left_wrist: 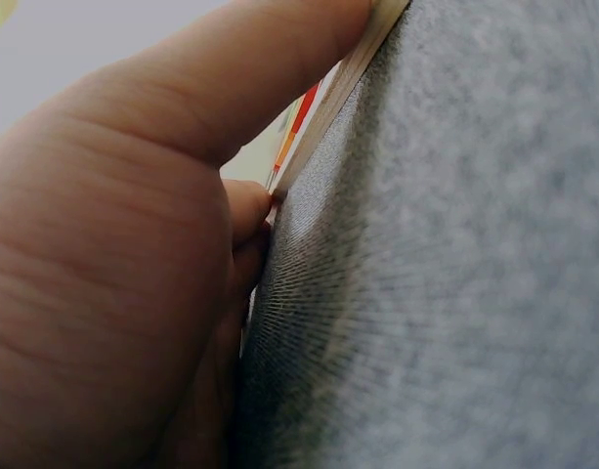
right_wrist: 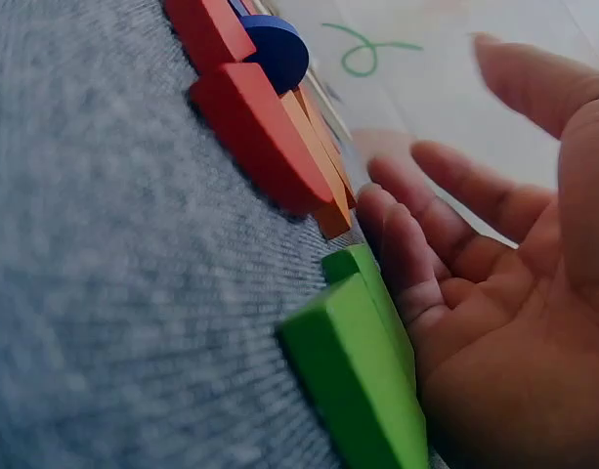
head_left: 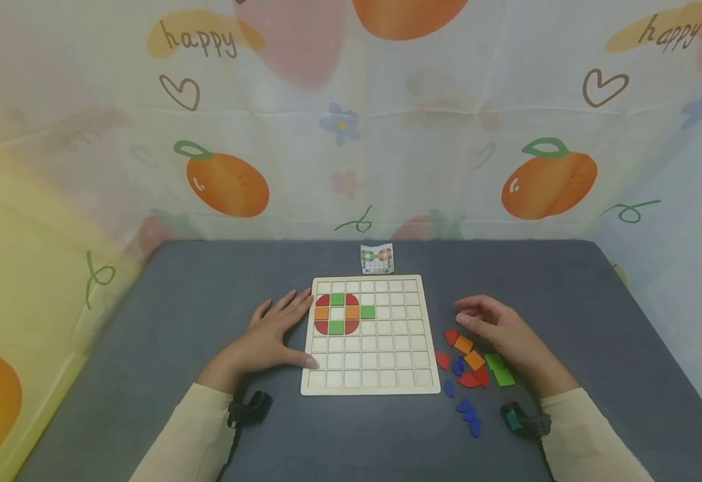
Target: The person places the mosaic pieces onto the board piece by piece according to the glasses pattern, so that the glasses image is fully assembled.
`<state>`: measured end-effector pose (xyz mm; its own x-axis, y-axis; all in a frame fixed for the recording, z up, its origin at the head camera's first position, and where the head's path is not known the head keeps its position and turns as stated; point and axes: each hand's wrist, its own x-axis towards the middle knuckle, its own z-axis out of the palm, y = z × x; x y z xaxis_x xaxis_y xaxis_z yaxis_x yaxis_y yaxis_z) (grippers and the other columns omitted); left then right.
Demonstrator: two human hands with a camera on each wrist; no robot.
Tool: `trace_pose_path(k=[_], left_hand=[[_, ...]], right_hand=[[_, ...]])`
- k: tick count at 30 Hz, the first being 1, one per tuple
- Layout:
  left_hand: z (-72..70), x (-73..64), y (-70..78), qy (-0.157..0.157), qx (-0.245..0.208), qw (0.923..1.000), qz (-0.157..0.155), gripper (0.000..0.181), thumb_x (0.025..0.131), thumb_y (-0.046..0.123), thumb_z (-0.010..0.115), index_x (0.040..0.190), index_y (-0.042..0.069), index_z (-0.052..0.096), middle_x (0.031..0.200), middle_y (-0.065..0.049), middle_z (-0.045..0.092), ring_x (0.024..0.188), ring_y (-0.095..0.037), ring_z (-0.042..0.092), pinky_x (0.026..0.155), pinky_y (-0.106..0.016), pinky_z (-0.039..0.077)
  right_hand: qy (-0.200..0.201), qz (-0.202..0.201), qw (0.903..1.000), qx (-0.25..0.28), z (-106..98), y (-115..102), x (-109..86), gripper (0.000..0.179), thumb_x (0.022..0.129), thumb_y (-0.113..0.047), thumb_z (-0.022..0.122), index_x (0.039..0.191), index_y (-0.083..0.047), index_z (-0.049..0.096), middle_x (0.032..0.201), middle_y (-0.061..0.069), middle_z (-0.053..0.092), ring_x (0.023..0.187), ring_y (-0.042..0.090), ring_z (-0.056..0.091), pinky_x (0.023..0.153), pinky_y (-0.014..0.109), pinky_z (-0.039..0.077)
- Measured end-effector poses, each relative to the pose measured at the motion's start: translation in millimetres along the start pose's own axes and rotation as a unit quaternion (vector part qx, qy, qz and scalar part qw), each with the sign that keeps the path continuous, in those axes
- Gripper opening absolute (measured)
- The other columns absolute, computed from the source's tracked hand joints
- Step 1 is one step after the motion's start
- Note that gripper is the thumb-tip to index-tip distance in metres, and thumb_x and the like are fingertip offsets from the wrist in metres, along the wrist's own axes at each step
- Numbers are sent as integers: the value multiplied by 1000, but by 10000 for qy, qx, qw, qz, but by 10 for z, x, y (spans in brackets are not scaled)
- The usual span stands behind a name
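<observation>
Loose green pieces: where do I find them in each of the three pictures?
Head: the green pieces lie right of the board, by the right hand.
Left wrist: not in it.
Right wrist: bottom centre, left of the palm.
Shared landmark: the grey table, which shows in all three.

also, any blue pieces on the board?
No, the board bears only red pieces, orange pieces and green pieces; the blue pieces lie on the table to its right.
</observation>
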<state>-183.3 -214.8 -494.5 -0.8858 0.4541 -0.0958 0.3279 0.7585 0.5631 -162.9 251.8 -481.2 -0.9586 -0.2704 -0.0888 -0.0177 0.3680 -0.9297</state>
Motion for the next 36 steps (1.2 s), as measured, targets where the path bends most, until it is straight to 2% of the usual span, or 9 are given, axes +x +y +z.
trace_pose_path(k=[4,8,12,15,19,24,26,30,36], left_hand=[[9,0,1,19,18,10000,-2,134,73,72,91,175,13,26,180,-4,19,166,-35,5,124,-67,-4],[-2,0,10,-24,9,10000,-48,134,73,70,92,175,14,26,181,-3,18,166,-33,4,124,-66,-5],[-6,-2,-1,-43,39,9999,-83,133,73,70,92,175,14,26,181,-2,18,166,-33,4,124,-66,-6],[-1,-3,-13,-39,71,9999,-93,133,74,71,91,175,15,26,181,-1,18,166,-32,4,124,-66,-6],[6,4,-14,-29,53,9999,-81,133,74,71,91,175,15,26,180,0,18,166,-32,4,124,-66,-5],[5,11,-29,-10,38,10000,-55,133,73,73,90,175,16,27,180,1,19,166,-32,4,124,-66,-5],[2,9,-35,-15,33,10000,-60,133,73,72,91,175,16,27,180,1,19,166,-31,4,125,-66,-5],[-6,2,-35,-30,42,10000,-72,133,73,72,91,175,16,26,181,1,18,166,-31,4,125,-66,-5],[-12,-2,-28,-37,-2,10000,36,132,74,73,90,175,16,26,180,1,18,166,-32,4,124,-66,-5]], right_hand=[[-120,-29,9997,-223,18,24,1,47,104,-25,80,142,-3,65,124,14,68,105,32,67,83,35,60],[-192,-218,9960,-848,52,35,9,45,99,-26,86,137,-8,71,126,8,66,106,27,62,86,36,57],[-302,-567,9881,-1400,85,41,22,26,99,-22,86,123,-14,79,122,1,64,105,24,57,87,38,52],[-326,-657,9854,-1537,105,34,29,15,98,-18,86,111,-18,80,116,-1,63,101,23,57,86,38,52],[-250,-540,9863,-1538,125,11,33,14,97,-16,86,108,-17,77,114,-1,64,104,23,61,90,44,53],[-282,-181,9907,-1316,142,-14,33,16,99,-14,83,112,-14,72,108,3,67,96,25,63,81,43,55],[-312,-131,9910,-1292,145,-16,34,16,102,-14,80,117,-13,75,113,5,68,96,24,65,78,41,56],[-277,-177,9909,-1304,141,-12,41,18,106,-18,75,124,-14,79,123,5,70,102,23,67,83,41,58],[-166,-118,9966,-801,135,-29,26,10,105,-18,77,111,-9,76,96,4,73,81,26,68,68,36,58]])
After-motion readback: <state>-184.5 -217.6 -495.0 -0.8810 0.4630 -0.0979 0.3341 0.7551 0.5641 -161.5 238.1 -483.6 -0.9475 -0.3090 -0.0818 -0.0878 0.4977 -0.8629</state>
